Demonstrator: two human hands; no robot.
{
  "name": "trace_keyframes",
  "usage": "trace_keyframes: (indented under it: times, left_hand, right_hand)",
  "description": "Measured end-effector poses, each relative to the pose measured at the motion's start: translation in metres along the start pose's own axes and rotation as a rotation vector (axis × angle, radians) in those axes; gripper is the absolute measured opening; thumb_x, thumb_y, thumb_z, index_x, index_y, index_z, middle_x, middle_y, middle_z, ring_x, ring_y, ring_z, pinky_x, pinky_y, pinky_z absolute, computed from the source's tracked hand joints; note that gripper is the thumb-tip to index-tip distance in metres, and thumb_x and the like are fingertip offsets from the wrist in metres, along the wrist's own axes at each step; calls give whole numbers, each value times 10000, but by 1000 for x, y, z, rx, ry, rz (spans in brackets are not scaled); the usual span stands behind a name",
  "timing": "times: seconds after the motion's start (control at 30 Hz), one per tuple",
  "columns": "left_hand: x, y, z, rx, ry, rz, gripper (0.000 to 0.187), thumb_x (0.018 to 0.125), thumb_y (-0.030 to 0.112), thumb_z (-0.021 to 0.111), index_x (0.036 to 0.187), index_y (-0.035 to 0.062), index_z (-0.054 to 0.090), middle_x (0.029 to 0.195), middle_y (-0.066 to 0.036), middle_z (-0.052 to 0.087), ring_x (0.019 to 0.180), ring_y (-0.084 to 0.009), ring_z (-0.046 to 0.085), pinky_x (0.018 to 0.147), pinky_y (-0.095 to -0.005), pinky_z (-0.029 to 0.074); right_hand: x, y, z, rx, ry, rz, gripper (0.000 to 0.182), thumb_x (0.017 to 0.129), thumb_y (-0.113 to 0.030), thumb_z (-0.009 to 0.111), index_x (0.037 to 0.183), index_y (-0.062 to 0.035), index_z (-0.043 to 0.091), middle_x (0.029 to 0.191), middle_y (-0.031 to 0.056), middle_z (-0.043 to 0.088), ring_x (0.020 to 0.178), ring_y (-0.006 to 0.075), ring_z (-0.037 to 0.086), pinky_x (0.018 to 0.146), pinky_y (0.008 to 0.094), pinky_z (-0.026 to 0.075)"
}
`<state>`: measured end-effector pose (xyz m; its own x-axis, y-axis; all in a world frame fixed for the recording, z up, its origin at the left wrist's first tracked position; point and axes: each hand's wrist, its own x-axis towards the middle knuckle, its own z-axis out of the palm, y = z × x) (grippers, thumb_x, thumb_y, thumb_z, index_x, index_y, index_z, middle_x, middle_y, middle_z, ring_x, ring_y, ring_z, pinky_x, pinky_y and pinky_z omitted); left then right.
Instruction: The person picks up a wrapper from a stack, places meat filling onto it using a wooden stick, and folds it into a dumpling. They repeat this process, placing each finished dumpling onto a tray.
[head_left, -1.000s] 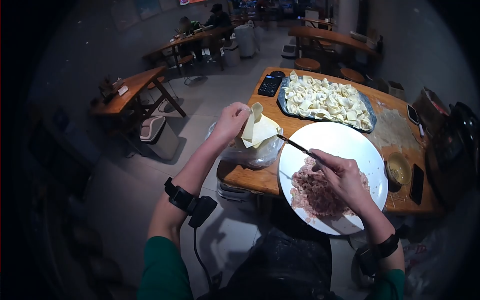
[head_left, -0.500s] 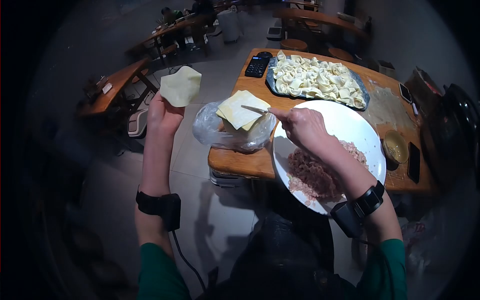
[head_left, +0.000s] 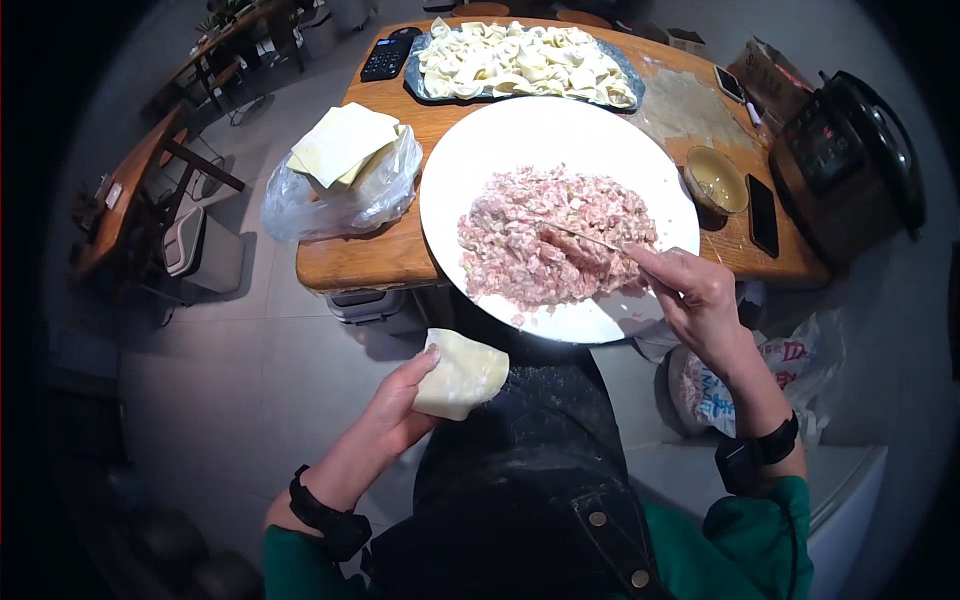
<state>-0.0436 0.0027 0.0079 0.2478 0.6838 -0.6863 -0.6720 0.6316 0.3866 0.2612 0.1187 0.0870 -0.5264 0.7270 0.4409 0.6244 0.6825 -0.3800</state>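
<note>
My left hand [head_left: 400, 410] holds a pale dumpling wrapper [head_left: 460, 375] flat over my lap, just below the table edge. My right hand [head_left: 695, 295] grips a thin metal stick [head_left: 580, 236] whose tip lies in the minced meat filling [head_left: 550, 235]. The filling is heaped on a large white plate [head_left: 470, 140] at the table's near edge. A stack of square wrappers [head_left: 340, 140] rests on a clear plastic bag [head_left: 310, 200] to the left of the plate.
A dark tray of folded dumplings [head_left: 520, 60] sits at the far side of the wooden table [head_left: 370, 260], with a calculator [head_left: 385, 58] beside it. A small bowl [head_left: 716, 178], a phone [head_left: 763, 215] and a black cooker [head_left: 850, 150] stand on the right. Other tables [head_left: 130, 190] are at left.
My left hand lifted one wrapper off the stack and brought it down to my lap. My right hand moved the stick from the wrapper stack back into the filling. The view tilted downward.
</note>
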Motion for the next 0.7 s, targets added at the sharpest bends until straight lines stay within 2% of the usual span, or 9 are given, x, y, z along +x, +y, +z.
trace_keyframes:
  times: [0.07, 0.13, 0.17, 0.27, 0.33, 0.43, 0.5, 0.6, 0.7]
  left_hand:
    - [16, -9, 7, 22, -22, 25, 462, 920, 209, 498, 1309, 3, 359, 1296, -161, 472, 1187, -293, 484, 1032, -428, 366]
    - [28, -10, 18, 62, -117, 93, 471, 929, 215, 479, 1322, -7, 344, 1318, -160, 451, 1204, -290, 468, 1039, -424, 358]
    - [27, -9, 26, 48, -122, 103, 490, 942, 221, 456, 1348, -10, 306, 1346, -160, 423, 1224, -290, 449, 1047, -422, 347]
    - [27, -11, 38, -47, -198, 129, 496, 956, 228, 424, 1364, -10, 274, 1367, -164, 396, 1245, -296, 424, 1055, -430, 335]
    - [29, -15, 37, -42, -216, 135, 504, 964, 239, 402, 1377, -4, 249, 1382, -170, 374, 1262, -301, 403, 1059, -438, 328]
    - [29, -19, 36, -72, -231, 141, 491, 964, 230, 392, 1375, -2, 256, 1379, -174, 378, 1265, -306, 399, 1064, -445, 319]
    - [29, -22, 35, -124, -282, 133, 483, 962, 214, 384, 1375, -1, 256, 1376, -179, 383, 1264, -310, 400, 1069, -446, 310]
    - [25, -26, 40, -143, -291, 89, 460, 957, 229, 395, 1338, -15, 313, 1321, -160, 449, 1210, -279, 460, 1032, -416, 355]
    - [28, -31, 32, -106, -301, 96, 454, 962, 229, 383, 1333, -24, 319, 1317, -163, 452, 1206, -274, 464, 1028, -405, 358]
  right_hand:
    - [-5, -2, 7, -89, -38, -40, 401, 721, -22, 636, 1093, -172, 648, 633, 70, 546, 564, 233, 562, 499, 341, 439]
    - [-9, -10, 14, -129, -118, -112, 468, 699, 42, 625, 1120, -162, 640, 619, 69, 514, 543, 216, 543, 480, 314, 418]
    - [-15, -7, 20, -140, -115, -164, 495, 680, 13, 636, 1131, -190, 627, 624, 59, 494, 524, 222, 524, 454, 335, 404]
    - [-32, -13, 22, -213, -196, -178, 507, 659, -8, 626, 1133, -185, 601, 627, 31, 499, 555, 207, 545, 439, 342, 415]
    - [-39, -14, 19, -245, -196, -166, 503, 667, -3, 626, 1136, -185, 604, 627, 29, 501, 549, 203, 540, 434, 342, 404]
    - [-46, -15, 19, -222, -53, -94, 516, 671, 5, 629, 1149, -188, 604, 627, 28, 502, 549, 200, 540, 435, 340, 403]
    - [-50, -16, 26, -98, 89, -68, 519, 676, 14, 632, 1157, -180, 605, 627, 27, 501, 553, 198, 542, 441, 341, 403]
    - [-60, -29, 32, -172, -55, -56, 510, 680, 24, 631, 1153, -167, 609, 647, 30, 526, 567, 198, 555, 453, 334, 413]
    - [-62, -34, 33, -159, -23, -57, 491, 689, 26, 629, 1142, -161, 616, 659, 33, 539, 578, 199, 560, 467, 327, 418]
